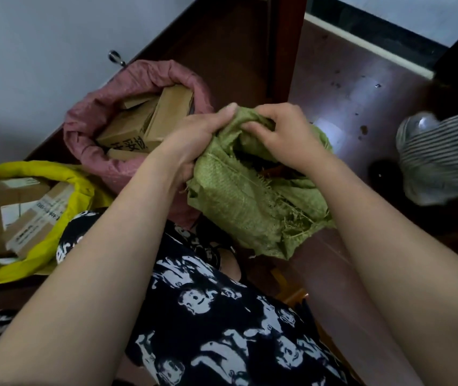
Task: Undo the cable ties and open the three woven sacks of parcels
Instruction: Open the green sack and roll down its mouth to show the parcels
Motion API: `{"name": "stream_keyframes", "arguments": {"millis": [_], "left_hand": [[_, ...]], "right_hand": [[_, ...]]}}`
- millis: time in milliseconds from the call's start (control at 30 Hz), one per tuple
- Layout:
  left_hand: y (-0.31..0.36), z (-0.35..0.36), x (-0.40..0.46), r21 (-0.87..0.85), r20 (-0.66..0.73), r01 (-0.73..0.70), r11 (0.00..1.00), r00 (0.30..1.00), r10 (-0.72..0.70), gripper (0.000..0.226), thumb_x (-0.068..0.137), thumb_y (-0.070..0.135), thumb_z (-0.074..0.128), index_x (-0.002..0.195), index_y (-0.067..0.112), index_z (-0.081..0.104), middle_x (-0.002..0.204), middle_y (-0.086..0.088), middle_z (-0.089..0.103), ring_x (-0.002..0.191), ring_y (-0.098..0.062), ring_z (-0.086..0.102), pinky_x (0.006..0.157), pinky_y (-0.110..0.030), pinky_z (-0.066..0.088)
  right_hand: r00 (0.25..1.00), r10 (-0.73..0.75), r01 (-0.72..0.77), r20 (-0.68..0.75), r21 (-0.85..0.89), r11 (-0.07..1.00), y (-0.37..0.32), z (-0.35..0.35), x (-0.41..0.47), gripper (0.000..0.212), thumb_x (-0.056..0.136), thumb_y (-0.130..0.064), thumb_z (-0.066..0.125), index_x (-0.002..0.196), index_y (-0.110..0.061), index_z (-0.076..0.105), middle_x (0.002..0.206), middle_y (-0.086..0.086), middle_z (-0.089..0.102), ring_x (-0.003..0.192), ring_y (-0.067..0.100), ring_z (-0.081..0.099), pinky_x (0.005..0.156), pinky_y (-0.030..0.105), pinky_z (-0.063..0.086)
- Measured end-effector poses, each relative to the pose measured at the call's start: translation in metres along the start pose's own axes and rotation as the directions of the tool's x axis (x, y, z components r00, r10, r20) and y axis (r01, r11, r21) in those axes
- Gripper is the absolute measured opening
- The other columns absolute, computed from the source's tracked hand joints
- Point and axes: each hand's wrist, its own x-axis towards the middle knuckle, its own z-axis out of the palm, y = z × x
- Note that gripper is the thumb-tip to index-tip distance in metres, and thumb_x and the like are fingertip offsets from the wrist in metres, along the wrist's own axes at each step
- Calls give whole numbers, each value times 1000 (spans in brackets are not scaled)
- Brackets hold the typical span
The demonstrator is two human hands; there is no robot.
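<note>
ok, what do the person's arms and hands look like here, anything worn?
Both arms are bare right down the forearms: no sleeves in view. The left hand and right hand show no gloves, rings, watch or wristband. Below the arms is a black garment printed with white figures.

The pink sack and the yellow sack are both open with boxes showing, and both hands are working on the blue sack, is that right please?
Not quite: the sack that the left hand and right hand grip is green, not blue, as the head view shows. The pink sack and yellow sack are open, boxes showing.
</note>
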Motion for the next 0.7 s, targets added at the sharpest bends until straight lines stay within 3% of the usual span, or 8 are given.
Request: {"name": "stream_keyframes", "arguments": {"millis": [67, 133, 200, 300, 433, 500, 600, 700], "left_hand": [[2, -2, -5, 317, 24, -22, 948, 1000, 15, 38, 79, 28, 75, 110, 8, 66, 93, -7, 73, 78, -14, 71, 65, -24, 55], [1, -5, -3, 739, -53, -22, 673, 994, 91, 54, 72, 26, 82, 120, 15, 59, 101, 3, 66, 84, -8, 65, 67, -19, 47], [-4, -8, 1, 857, -158, 12, 516, 958, 241, 59, 72, 19, 81, 123, 15, 54, 105, 3, 54, 95, -13, 55, 73, -21, 38], [-10, -18, 4, 711, -322, 37, 702, 905, 279, 49, 70, 17, 83, 112, 13, 56, 93, 4, 53, 87, -12, 57, 73, -24, 42], [-15, -20, 4, 244, -408, 51, 968, 911, 55, 28, 74, 11, 80, 91, 4, 60, 80, -5, 72, 79, -21, 68, 74, -38, 59], [-14, -15, 2, -26, -312, 69, 997, 947, -74, 4, 91, 3, 59, 90, 7, 60, 77, -7, 71, 77, -21, 66, 69, -35, 58], [-17, -14, 0, -310, -192, 105, 945, 967, -170, 24, 99, 7, 39, 112, 5, 60, 97, -14, 68, 87, -25, 67, 73, -38, 57], [-19, -12, 3, -316, -204, 111, 942, 962, -182, 30, 98, 9, 35, 108, 6, 63, 91, -14, 69, 79, -25, 67, 68, -36, 57]], "right_hand": [[997, 65, -66, 35, 13, 998, 2, 0, 2, 35, 92, -23, 61, 59, -31, 51, 55, -11, 48, 54, -2, 48, 52, 15, 31], [996, 80, -80, 27, 11, 997, 2, -1, 2, 20, 92, -24, 60, 73, -20, 65, 67, -3, 62, 65, 3, 56, 63, 24, 41], [992, 116, -112, -58, 75, 991, 5, -5, 3, 17, 91, -23, 59, 88, -9, 68, 79, 2, 66, 76, 12, 59, 71, 25, 43], [965, 234, -217, -116, 139, 966, 8, -15, 4, 29, 93, -29, 57, 82, -4, 67, 72, 6, 58, 71, 13, 52, 64, 24, 37], [876, 456, -400, -157, 292, 869, 17, -20, 8, 44, 93, -35, 53, 86, 6, 65, 86, 25, 66, 74, 27, 58, 70, 30, 44], [820, 540, -467, -189, 325, 822, 23, -21, 10, 43, 94, -34, 49, 72, 1, 61, 75, 22, 62, 69, 24, 54, 72, 36, 45], [855, 470, -474, -220, 39, 880, 29, -21, 9, 44, 99, -29, 45, 58, -15, 42, 59, -1, 44, 61, 14, 45, 64, 28, 31], [949, 249, -250, -195, 19, 968, 20, -14, 0, 17, 94, -30, 53, 100, -17, 62, 92, -9, 59, 92, 9, 58, 84, 25, 46]]}}
